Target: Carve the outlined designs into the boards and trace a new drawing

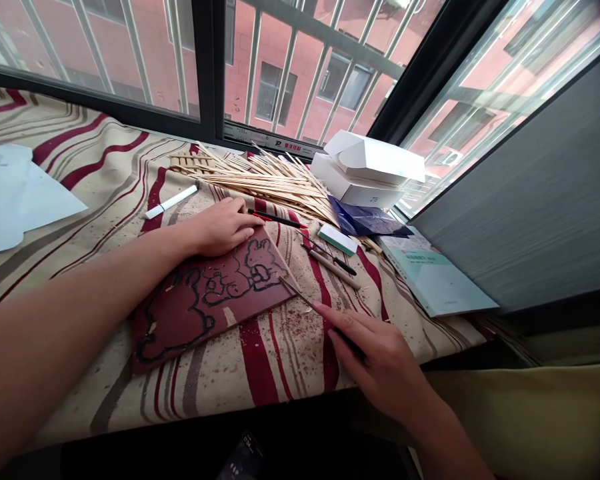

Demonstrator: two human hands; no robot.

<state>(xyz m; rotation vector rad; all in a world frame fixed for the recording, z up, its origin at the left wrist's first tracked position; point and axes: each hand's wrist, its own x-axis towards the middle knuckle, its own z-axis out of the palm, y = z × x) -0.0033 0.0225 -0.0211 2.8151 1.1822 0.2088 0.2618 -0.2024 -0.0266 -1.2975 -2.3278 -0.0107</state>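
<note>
A reddish-brown carving board [235, 267] lies tilted across the striped cloth, with black outlines of cartoon animals on it. A few pale patches show where its surface is cut away. My left hand [227, 227] rests flat over the board's far edge, fingers stretched out to the right. In my right hand [380, 353] is a thin carving tool [299, 293] with a metal shaft. Its tip touches the board near the right edge, beside the outlined figure. My fingers wrap its handle and mostly hide it. Small shavings are scattered around the board.
Beyond the board lie a white marker [171, 202], many thin wooden sticks [265, 179] and white boxes [365, 177]. Right of it are a grey-handled tool [333, 267], an eraser [337, 239] and a book [437, 277]. Papers [25, 193] lie left. A phone [241, 459] shows below the edge.
</note>
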